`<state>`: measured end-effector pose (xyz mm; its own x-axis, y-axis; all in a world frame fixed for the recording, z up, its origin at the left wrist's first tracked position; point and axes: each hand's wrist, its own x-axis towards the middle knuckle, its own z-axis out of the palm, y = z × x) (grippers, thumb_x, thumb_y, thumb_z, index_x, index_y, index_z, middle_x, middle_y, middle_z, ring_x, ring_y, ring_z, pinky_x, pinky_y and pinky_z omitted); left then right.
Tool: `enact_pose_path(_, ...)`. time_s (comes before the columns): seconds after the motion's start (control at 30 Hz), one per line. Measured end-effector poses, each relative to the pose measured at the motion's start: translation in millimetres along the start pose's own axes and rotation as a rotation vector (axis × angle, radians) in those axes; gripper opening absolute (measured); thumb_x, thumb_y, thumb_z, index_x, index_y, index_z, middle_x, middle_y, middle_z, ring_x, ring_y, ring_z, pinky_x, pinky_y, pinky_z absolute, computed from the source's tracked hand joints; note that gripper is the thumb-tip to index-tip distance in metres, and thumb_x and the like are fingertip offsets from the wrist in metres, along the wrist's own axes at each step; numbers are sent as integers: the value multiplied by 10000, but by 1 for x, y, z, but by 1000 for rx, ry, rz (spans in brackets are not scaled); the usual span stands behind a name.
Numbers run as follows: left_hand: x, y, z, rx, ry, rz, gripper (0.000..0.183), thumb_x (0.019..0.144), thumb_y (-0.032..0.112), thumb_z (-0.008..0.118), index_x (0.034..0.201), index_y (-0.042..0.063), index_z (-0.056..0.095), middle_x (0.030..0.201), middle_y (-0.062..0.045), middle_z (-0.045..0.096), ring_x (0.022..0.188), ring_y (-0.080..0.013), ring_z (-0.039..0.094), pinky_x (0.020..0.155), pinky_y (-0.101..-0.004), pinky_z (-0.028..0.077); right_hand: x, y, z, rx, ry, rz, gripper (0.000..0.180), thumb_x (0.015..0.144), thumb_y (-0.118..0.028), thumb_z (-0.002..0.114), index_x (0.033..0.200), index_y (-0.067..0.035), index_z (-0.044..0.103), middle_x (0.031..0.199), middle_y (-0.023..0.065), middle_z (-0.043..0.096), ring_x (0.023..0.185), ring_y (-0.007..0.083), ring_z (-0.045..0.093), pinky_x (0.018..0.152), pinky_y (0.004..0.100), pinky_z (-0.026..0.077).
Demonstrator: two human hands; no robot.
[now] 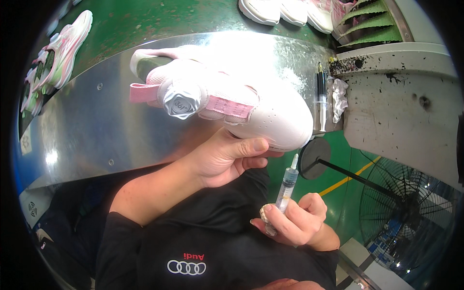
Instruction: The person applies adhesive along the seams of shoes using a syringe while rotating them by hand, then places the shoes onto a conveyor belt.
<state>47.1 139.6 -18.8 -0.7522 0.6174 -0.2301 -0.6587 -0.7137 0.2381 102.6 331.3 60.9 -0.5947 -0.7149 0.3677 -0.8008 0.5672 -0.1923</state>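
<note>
A white and pink sports shoe (pixel 275 112) with a dial closure (pixel 182 101) lies tilted in my left hand (pixel 232 156), its toe to the right. My left thumb presses along the lower edge near the toe. In my right hand (pixel 297 221) is a clear plastic syringe (pixel 286 185) holding pale liquid, its tapered tip pointing up just below the toe. Whether tip and shoe touch, I cannot tell. A crumpled whitish piece, perhaps a cloth (pixel 264 214), is also between my right fingers.
A syringe with dark contents (pixel 321 94) and crumpled white tissue (pixel 339 99) lie at the right of the metal worktop (pixel 83 134). More shoes (pixel 69 47) stand on the green belt (pixel 119 21) beyond. A grey machine housing (pixel 395 105) borders the right, with a fan (pixel 406 214) below it.
</note>
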Motion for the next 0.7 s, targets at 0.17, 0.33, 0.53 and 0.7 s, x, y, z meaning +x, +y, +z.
enact_pose_path(0.17, 0, 0, 1, -5, 4, 2, 506, 814, 160, 672, 1246, 43, 437, 1135, -143, 581, 1033, -243, 599, 724, -231, 569, -1, 0, 0, 4, -11, 8, 344, 614, -286, 779, 874, -121, 625, 680, -28, 612, 458, 93, 292, 478, 243, 221)
enact_pose_path(0.33, 1, -1, 3, -6, 3, 8, 515, 816, 159, 671, 1252, 38, 427, 1141, -143, 577, 1036, -246, 598, 723, -231, 569, 1, 2, 2, 11, 44, 11, 217, 618, -218, 752, 793, -134, 656, 586, -31, 492, 456, 93, 266, 395, 211, 194)
enact_pose_path(0.53, 0, 2, 7, -26, 15, -18, 391, 819, 104, 666, 1178, 47, 522, 1090, -86, 605, 984, -184, 605, 729, -231, 539, 1, 3, 1, 13, 32, 13, 213, 620, -224, 749, 792, -137, 658, 587, -31, 488, 453, 94, 268, 395, 208, 194)
enact_pose_path(0.7, -2, 5, 2, -28, 4, -2, 395, 819, 104, 664, 1182, 44, 519, 1098, -93, 604, 996, -194, 603, 731, -242, 540, 4, 0, 2, 48, 48, 18, 218, 617, -229, 753, 794, -139, 663, 588, -32, 488, 464, 96, 283, 406, 218, 208)
